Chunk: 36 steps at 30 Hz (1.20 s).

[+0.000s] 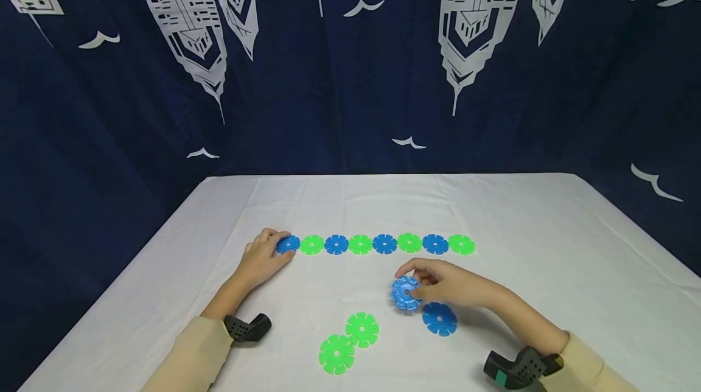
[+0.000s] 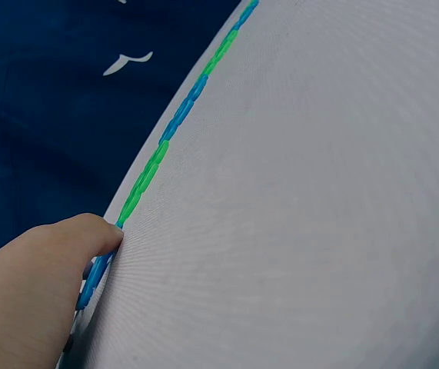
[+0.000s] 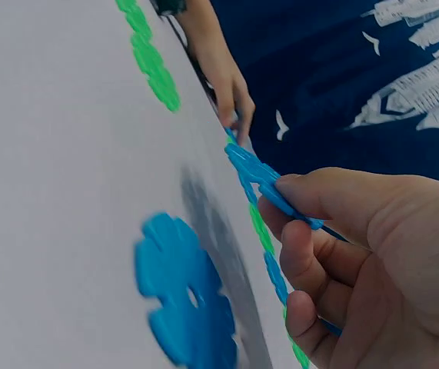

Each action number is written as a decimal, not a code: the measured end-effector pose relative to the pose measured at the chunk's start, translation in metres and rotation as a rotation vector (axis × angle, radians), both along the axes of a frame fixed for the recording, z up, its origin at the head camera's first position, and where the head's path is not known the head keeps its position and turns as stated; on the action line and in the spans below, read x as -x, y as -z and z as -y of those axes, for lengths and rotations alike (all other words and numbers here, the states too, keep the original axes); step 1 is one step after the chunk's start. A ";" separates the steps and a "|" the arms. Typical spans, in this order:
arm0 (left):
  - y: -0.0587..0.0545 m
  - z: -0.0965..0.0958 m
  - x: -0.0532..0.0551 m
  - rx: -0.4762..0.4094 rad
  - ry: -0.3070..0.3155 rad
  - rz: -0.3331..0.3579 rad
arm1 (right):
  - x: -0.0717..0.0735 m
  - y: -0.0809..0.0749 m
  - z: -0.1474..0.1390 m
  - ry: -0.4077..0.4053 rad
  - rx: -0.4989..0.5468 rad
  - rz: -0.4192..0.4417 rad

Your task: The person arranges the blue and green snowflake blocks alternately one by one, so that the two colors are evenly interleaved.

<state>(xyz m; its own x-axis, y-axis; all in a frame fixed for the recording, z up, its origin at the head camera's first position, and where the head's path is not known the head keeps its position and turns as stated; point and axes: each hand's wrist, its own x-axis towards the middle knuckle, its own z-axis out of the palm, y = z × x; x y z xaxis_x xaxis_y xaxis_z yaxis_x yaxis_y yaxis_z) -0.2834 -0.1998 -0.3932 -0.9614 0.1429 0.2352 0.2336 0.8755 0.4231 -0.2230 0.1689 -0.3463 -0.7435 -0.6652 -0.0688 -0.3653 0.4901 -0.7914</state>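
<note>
Backdrop: dark blue cloth (image 1: pixel 339 75) hanging behind, printed in white with upside-down buildings and gull shapes.
Counter: spread with a creased white cover (image 1: pixel 547 240).
Left sleeve: beige (image 1: pixel 188 355), with a black wrist device (image 1: pixel 246 328) just past the cuff.
Left hand (image 1: pixel 261 263): its grip takes the leftmost blue disc (image 1: pixel 288 246), thumb at the near edge and fingers at the far edge.
Row of discs (image 1: pixel 380 245): eight notched discs lie flat, edge to edge, across the counter, alternating blue and green from that blue one to a green one at the right end.
Green pair (image 1: pixel 336 360): two loose discs, nearer the viewer, touching each other.
Held blue disc (image 1: pixel 401 294): tilted, raised off the counter on the near side of the row.
Loose blue disc (image 1: pixel 440 326): flat, just beside the held one.
Right hand (image 1: pixel 457 283): its grip is closed, pinching the held blue disc between thumb and fingers.
Right sleeve: beige (image 1: pixel 586 367), a second black device (image 1: pixel 520 369) at the wrist.
</note>
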 end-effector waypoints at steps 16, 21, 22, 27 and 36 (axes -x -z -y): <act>0.001 0.000 0.000 -0.006 -0.009 0.010 | 0.039 0.000 -0.060 0.310 0.078 -0.049; 0.002 0.001 0.001 -0.002 -0.002 0.000 | 0.046 0.005 -0.078 0.423 0.071 -0.098; 0.002 0.001 0.001 0.000 -0.001 -0.002 | 0.047 0.006 -0.082 0.449 0.062 -0.103; 0.002 0.002 0.001 -0.001 0.001 -0.004 | 0.052 0.010 -0.097 0.533 0.051 -0.091; 0.001 0.001 0.001 0.002 0.002 -0.004 | 0.058 0.019 -0.123 0.612 -0.020 -0.123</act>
